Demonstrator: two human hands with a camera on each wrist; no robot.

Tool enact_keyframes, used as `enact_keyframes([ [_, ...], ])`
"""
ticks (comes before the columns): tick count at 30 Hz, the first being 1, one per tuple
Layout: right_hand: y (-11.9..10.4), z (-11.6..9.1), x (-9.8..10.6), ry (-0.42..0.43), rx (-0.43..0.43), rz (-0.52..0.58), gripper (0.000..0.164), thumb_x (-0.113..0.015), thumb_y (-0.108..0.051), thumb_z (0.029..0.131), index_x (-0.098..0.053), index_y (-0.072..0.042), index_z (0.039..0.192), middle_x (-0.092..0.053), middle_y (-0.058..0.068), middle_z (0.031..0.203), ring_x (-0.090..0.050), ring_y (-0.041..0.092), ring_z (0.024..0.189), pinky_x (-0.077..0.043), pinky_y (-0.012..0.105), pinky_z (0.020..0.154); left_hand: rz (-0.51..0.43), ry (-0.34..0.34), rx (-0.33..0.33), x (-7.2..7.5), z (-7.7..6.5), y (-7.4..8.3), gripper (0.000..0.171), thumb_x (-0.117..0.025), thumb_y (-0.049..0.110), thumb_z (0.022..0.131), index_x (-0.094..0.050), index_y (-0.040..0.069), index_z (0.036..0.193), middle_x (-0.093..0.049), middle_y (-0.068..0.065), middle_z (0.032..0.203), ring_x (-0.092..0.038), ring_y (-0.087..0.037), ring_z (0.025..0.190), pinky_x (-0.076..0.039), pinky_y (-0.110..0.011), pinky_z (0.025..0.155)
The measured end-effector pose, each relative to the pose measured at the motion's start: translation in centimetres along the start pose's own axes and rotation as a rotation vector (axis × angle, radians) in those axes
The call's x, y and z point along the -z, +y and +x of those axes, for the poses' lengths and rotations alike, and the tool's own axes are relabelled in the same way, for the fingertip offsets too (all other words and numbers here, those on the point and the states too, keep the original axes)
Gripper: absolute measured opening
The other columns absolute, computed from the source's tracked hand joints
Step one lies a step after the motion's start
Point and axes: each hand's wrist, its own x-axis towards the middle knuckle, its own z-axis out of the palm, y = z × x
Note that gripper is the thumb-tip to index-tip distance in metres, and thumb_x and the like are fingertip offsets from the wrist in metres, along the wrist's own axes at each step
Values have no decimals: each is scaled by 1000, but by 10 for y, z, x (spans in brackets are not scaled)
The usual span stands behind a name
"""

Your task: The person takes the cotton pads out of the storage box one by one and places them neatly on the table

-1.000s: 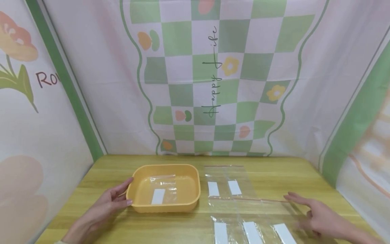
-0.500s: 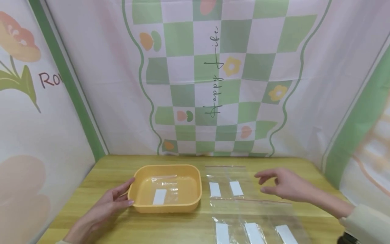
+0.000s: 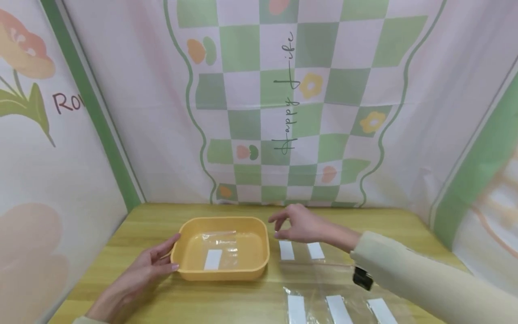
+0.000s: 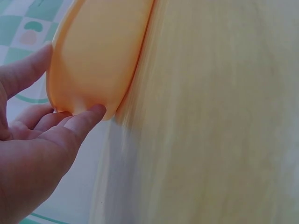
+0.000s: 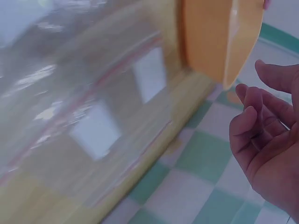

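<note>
A yellow-orange plastic tray [image 3: 220, 275] stands on the wooden table. In the left wrist view, my left hand [image 4: 42, 144] holds the tray's end, with fingers against its rim and outer wall. Inside the tray lies a clear zip bag [image 3: 212, 258] with a white block. My right hand [image 3: 302, 224] hovers just right of the tray, fingers loosely bent, nothing between them. Beneath it are two clear zip bags [image 5: 96, 130], each with a white block; the forearm and hand partly cover them in the head view.
Nearer the front, more clear zip bags [image 3: 337, 310] with white blocks lie in a row, running off the lower edge. A checkered cloth [image 3: 279, 112] hangs directly behind the table [image 3: 133, 252]. A dark wristwatch [image 3: 362, 277] sits on the right wrist.
My right hand has left the front bags, swung up and leftward across the back bags, and come close to the tray's right rim. My left hand stays at the tray.
</note>
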Motion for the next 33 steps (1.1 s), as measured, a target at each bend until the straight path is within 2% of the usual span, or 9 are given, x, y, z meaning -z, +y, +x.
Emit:
enact_keyframes([
  [4,-12,34,-8,-20,58,-54,41,-84,-18,87,-75,-3,125,-79,-1,95,-71,19,92,-59,39,86,1,-1,4,0,0,2,90,-70,0,96,-12,-4,165,-2,-25,171,-24,-53,149,-46,-27,109],
  [8,-21,62,-22,-69,56,-77,44,-85,-20,87,-75,-4,127,-78,1,97,-70,20,86,-59,35,80,-9,2,5,-1,1,3,89,-68,-2,97,-12,-3,165,-1,-24,171,-24,-52,150,-45,-27,109],
  [13,-27,88,-45,-143,38,-103,50,-88,-25,85,-74,-3,128,-78,3,97,-71,18,91,-58,31,84,-14,4,9,0,1,2,89,-68,-3,96,-12,-3,165,-2,-24,171,-25,-52,150,-46,-28,109],
  [15,-28,95,-54,-169,34,-114,52,-89,-27,83,-75,-3,127,-77,1,92,-70,15,86,-58,29,81,-15,0,9,1,1,2,89,-68,-3,97,-11,-3,165,-2,-24,171,-24,-52,150,-46,-28,109],
  [21,-29,107,-78,-220,-3,-135,57,-93,-30,79,-75,-4,127,-69,-9,71,-63,4,67,-54,21,67,-16,-6,3,1,1,0,88,-67,-3,97,-11,-4,165,-1,-24,171,-23,-53,150,-46,-28,109],
  [24,-31,105,-87,-222,-48,-176,61,-96,-38,75,-78,-9,125,-71,-10,76,-64,5,73,-54,20,70,-16,-8,5,1,1,0,88,-67,-2,97,-11,-3,165,-1,-24,171,-23,-53,150,-45,-28,110],
  [29,-33,100,-96,-203,-30,-334,39,-95,-50,71,-78,-19,87,-67,-9,75,-62,11,73,-53,25,64,-16,-7,10,1,1,1,88,-68,-2,98,-11,-3,165,0,-24,171,-23,-53,150,-46,-28,110],
  [31,-34,99,-99,-201,-17,-383,41,-94,-52,71,-67,-22,74,-60,-8,70,-58,12,68,-50,27,59,-17,-6,9,2,1,1,88,-68,-2,98,-11,-3,165,0,-24,171,-22,-53,150,-46,-28,110],
  [33,-33,98,-100,-201,-20,-397,44,-94,-54,71,-63,-23,73,-55,-8,70,-55,12,67,-47,27,57,-19,-7,6,2,1,0,88,-67,-3,97,-11,-4,165,-1,-24,171,-22,-53,150,-46,-28,110],
])
